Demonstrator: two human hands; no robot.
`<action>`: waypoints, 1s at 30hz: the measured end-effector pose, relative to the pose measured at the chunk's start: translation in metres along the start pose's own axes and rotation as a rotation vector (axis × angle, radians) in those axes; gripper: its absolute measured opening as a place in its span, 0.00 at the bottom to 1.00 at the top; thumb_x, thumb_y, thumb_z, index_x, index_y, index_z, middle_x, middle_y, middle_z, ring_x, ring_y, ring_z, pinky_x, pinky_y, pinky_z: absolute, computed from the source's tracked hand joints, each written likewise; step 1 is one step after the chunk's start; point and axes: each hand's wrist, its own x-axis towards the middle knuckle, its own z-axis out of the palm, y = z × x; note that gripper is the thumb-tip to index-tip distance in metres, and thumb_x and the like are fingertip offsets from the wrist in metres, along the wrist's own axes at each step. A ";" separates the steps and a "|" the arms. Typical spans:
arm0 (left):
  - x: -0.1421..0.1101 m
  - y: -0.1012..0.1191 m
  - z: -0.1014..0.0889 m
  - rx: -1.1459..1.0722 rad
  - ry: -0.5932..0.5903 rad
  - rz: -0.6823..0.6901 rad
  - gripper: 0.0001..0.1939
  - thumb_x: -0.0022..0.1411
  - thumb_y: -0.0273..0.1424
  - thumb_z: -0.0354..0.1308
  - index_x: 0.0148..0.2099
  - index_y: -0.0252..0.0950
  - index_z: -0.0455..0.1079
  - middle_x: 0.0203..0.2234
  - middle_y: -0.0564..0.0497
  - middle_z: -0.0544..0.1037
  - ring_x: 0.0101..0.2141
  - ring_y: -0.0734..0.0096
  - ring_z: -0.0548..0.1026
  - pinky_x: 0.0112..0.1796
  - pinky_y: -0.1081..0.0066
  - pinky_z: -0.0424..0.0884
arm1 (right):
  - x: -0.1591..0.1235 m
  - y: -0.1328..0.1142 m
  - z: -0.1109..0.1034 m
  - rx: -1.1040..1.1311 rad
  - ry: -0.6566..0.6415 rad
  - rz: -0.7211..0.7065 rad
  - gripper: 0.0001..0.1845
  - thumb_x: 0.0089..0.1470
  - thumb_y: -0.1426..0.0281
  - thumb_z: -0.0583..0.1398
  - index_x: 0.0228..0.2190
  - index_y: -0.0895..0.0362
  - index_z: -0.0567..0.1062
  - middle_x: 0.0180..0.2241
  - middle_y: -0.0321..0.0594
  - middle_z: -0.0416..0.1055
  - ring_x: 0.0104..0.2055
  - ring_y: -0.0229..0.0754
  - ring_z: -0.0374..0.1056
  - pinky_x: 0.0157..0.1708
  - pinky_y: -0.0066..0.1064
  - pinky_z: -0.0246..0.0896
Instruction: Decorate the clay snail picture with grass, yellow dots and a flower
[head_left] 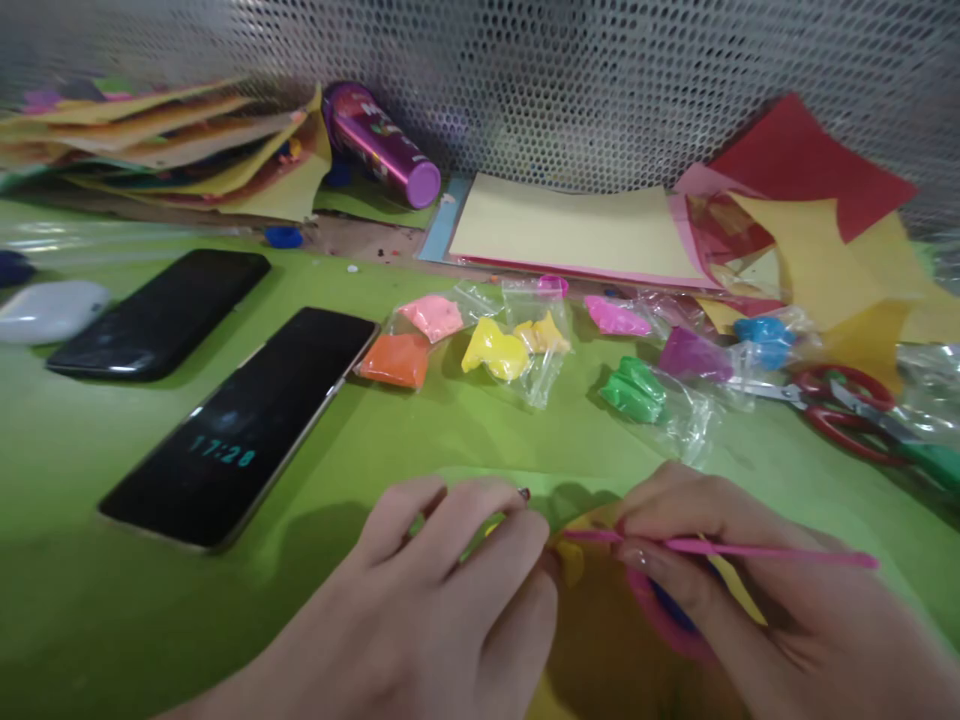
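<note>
My right hand (720, 570) pinches a thin pink modelling tool (787, 553) between thumb and fingers. The tool's tip points left, touching or close to a small yellow piece of clay (571, 563). Beside that piece, my left hand (465, 580) is closed, its fingers curled down; what they hold, if anything, is hidden. Under both hands lies an orange-yellow sheet (600, 650). A round pink shape (652, 610) with a dark blue middle shows on the sheet, partly covered by my right hand.
Beyond my hands lie bagged clay pieces, among them green (634, 390), yellow (495, 350) and orange (394, 361). Two phones (247, 430) are on the left, red-handled scissors (847, 415) on the right. Paper sheets (570, 230) and a purple tumbler (382, 145) sit against a perforated metal panel (570, 90).
</note>
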 end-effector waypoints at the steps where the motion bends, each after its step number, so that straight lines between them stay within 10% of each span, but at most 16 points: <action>1: 0.000 0.001 0.000 0.004 -0.004 0.003 0.16 0.64 0.23 0.42 0.31 0.38 0.69 0.34 0.56 0.76 0.41 0.69 0.68 0.40 0.66 0.56 | 0.000 0.000 0.000 -0.013 -0.005 -0.022 0.07 0.57 0.73 0.51 0.30 0.54 0.68 0.26 0.33 0.68 0.26 0.33 0.66 0.24 0.21 0.63; 30: -0.001 0.004 0.001 0.007 -0.042 0.053 0.15 0.65 0.25 0.43 0.37 0.36 0.72 0.34 0.53 0.76 0.42 0.65 0.66 0.41 0.63 0.55 | -0.014 0.004 0.002 -0.113 0.020 -0.205 0.06 0.56 0.74 0.53 0.33 0.52 0.68 0.29 0.34 0.70 0.32 0.39 0.69 0.29 0.26 0.67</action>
